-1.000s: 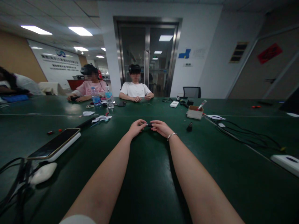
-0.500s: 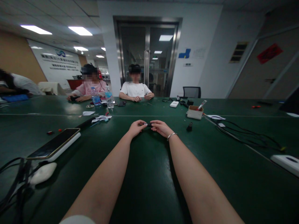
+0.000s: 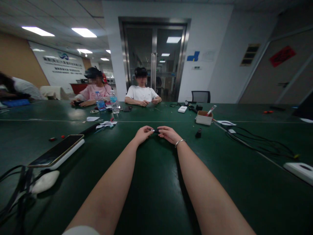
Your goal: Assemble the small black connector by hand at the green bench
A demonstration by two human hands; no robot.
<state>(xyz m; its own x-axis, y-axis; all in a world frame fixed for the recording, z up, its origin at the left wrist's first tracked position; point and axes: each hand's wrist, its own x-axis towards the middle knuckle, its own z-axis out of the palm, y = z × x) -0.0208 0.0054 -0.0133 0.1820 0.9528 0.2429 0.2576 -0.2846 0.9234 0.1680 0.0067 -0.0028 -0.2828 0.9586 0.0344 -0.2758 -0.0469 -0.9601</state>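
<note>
Both arms reach forward over the dark green table [image 3: 156, 182]. Between my hands is a small black object with a pale, silvery end [image 3: 156, 131], too small to name. My left hand [image 3: 143, 134] pinches its pale end between thumb and fingertips. On the black end, the fingers of my right hand [image 3: 168, 134] are closed; a silver bangle [image 3: 180, 143] circles that wrist. A small black piece [image 3: 198, 133] lies on the table to the right of my right hand.
A phone [image 3: 60, 148] rests on a white box at left, near a white mouse-like object [image 3: 46, 182] and cables. Paper scraps [image 3: 106, 124] and bottles [image 3: 114, 102] stand farther off. At right are a small box [image 3: 204, 118] and black cables [image 3: 264, 143]. Two people sit opposite.
My hands and the small black object stay practically where they were. The person in white across the table has shifted their hands slightly.
</note>
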